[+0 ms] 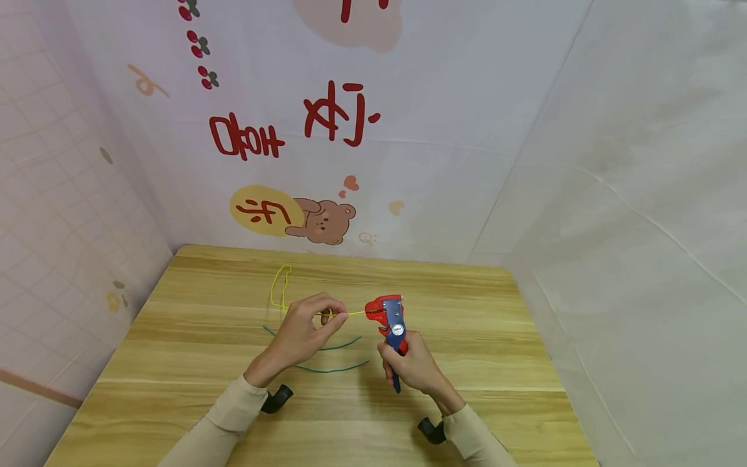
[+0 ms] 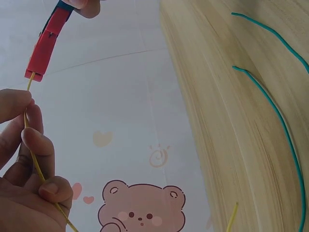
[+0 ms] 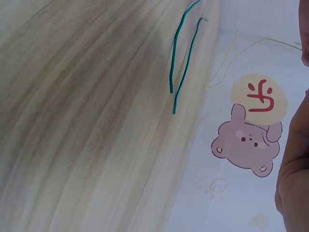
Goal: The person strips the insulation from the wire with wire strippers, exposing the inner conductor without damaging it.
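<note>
In the head view my left hand (image 1: 306, 327) pinches a yellow wire (image 1: 355, 313) between thumb and fingertips. The wire's front end reaches the red jaws of a wire stripper (image 1: 392, 316); the rest trails in a loop toward the back left. My right hand (image 1: 415, 364) grips the stripper by its blue and red handles, its head turned left. In the left wrist view the yellow wire (image 2: 36, 166) crosses the fingers of my left hand (image 2: 31, 164) and meets the red nose of the stripper (image 2: 41, 55). At the right edge of the right wrist view, part of my right hand (image 3: 295, 169) shows.
Two green wires (image 1: 338, 371) lie on the wooden table (image 1: 467, 311), in front of and beneath my left hand. A white printed cloth wall (image 1: 443, 162) rises behind the table, with further walls left and right. Black wrist mounts (image 1: 277, 399) hang near both sleeves.
</note>
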Action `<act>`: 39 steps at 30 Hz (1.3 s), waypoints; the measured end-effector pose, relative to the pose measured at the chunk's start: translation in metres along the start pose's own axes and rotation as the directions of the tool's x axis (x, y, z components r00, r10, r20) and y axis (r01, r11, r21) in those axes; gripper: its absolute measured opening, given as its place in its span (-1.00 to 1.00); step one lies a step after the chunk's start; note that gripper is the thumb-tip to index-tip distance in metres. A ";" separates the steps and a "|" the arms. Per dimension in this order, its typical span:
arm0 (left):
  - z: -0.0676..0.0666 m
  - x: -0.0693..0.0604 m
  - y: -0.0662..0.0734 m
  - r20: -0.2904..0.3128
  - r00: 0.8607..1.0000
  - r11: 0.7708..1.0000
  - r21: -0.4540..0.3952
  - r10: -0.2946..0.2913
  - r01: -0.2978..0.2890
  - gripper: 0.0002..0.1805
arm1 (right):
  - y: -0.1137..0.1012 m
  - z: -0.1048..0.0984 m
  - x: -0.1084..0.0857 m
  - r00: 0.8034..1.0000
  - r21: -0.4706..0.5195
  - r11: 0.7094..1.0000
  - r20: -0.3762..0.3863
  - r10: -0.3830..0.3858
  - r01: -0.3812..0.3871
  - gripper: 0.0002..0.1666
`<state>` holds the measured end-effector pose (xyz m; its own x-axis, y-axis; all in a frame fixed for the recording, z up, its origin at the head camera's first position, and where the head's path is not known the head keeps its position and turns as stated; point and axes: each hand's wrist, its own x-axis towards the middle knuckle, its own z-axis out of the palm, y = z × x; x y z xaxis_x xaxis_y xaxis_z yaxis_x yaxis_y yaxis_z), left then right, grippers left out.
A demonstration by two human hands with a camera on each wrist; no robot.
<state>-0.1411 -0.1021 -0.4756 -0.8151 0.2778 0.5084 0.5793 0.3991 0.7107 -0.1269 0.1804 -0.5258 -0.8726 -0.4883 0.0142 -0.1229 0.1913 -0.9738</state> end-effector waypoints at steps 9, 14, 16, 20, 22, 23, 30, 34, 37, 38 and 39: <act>0.000 0.001 -0.001 -0.009 1.000 1.000 -0.002 0.003 -0.003 -0.92 | -0.003 0.001 0.001 1.000 -0.014 1.000 -0.007 -0.009 0.009 -0.56; 0.000 0.000 -0.001 -0.009 1.000 1.000 -0.001 0.001 -0.001 -0.92 | -0.004 0.003 0.001 1.000 -0.021 1.000 -0.011 -0.020 0.020 -0.55; 0.000 0.000 -0.001 -0.009 1.000 1.000 0.000 0.000 0.000 -0.91 | -0.004 0.003 0.001 1.000 -0.017 1.000 -0.009 -0.016 0.016 -0.56; 0.000 0.000 -0.001 -0.009 1.000 1.000 0.004 -0.003 0.003 -0.91 | -0.004 0.004 0.001 1.000 -0.018 1.000 -0.008 -0.006 0.006 -0.56; 0.000 0.000 -0.001 -0.009 1.000 1.000 0.005 -0.003 0.003 -0.93 | -0.004 0.004 0.001 1.000 -0.024 1.000 -0.011 -0.007 0.007 -0.57; 0.000 0.000 -0.002 -0.010 1.000 1.000 0.005 -0.002 0.002 -0.93 | -0.005 0.005 0.001 1.000 -0.028 1.000 -0.013 -0.009 0.009 -0.57; -0.001 -0.002 -0.004 -0.011 1.000 1.000 0.006 0.010 -0.010 -0.91 | -0.003 0.009 0.004 0.998 -0.023 1.000 -0.061 -0.013 0.012 -0.56; -0.001 -0.004 -0.005 -0.011 1.000 1.000 0.005 0.014 -0.014 -0.89 | 0.000 0.011 0.005 0.997 -0.014 1.000 -0.078 0.005 -0.007 -0.55; -0.001 -0.005 -0.006 -0.011 1.000 1.000 0.005 0.012 -0.012 -0.89 | 0.001 0.012 0.004 0.997 -0.015 1.000 -0.073 0.002 -0.003 -0.54; -0.001 -0.005 -0.006 -0.010 1.000 1.000 0.007 0.011 -0.011 -0.90 | 0.001 0.012 0.004 0.997 -0.016 1.000 -0.072 -0.003 0.002 -0.54; -0.001 -0.005 -0.006 -0.010 1.000 1.000 0.008 0.011 -0.011 -0.90 | 0.001 0.011 0.005 0.997 -0.017 1.000 -0.071 -0.006 0.005 -0.54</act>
<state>-0.1409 -0.1069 -0.4816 -0.8088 0.2731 0.5208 0.5878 0.4035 0.7012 -0.1256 0.1686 -0.5294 -0.9030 -0.4280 0.0365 -0.1356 0.2035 -0.9696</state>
